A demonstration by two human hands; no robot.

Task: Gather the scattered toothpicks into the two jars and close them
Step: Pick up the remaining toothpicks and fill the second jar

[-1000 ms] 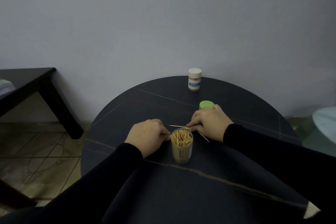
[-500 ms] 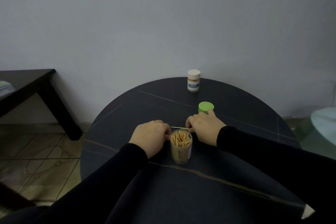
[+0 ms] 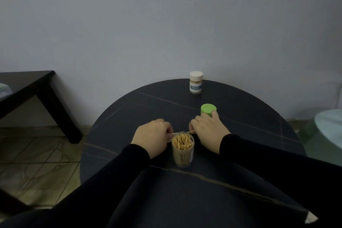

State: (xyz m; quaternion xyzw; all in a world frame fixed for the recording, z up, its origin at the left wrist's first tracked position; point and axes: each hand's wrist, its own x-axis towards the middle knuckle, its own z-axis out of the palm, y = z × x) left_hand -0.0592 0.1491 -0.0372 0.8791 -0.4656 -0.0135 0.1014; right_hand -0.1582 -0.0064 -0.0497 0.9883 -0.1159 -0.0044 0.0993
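Centrally, the open jar [image 3: 182, 151] of toothpicks stands on the round counter [image 3: 259, 146]. Left hand [image 3: 150, 137] and right hand [image 3: 208, 131] pinch a loose toothpick [image 3: 182, 132] between them behind its rim. Green lid [image 3: 208, 109] touches the right fingers; capped jar [image 3: 196, 83] stands far back.

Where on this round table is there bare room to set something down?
Bare: the left part of the round table, and the stretch between the closed white-lidded jar and green lid. Crowded: mid-table, where the left hand and right hand flank the open toothpick jar.
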